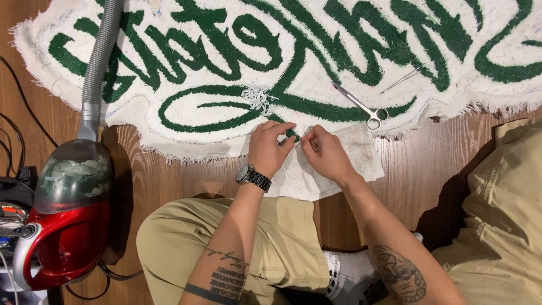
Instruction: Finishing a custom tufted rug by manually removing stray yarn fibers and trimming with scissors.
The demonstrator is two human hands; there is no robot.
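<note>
A cream tufted rug (316,68) with thick green lettering lies on the wooden floor. My left hand (270,148), a metal watch on its wrist, pinches the rug's near edge beside a green stroke. My right hand (324,151) pinches the same spot from the right, fingertips almost touching the left ones. Both hands rest over a white cloth (361,158) spread under the rug's edge. A small tangle of loose white threads (258,99) sits on the rug just beyond my left hand.
Steel scissors (361,105) and thin tweezers (400,81) lie on the rug to the right. A red canister vacuum (68,220) with a grey hose (100,56) stands at the left beside black cables. My knees in tan shorts frame the bottom.
</note>
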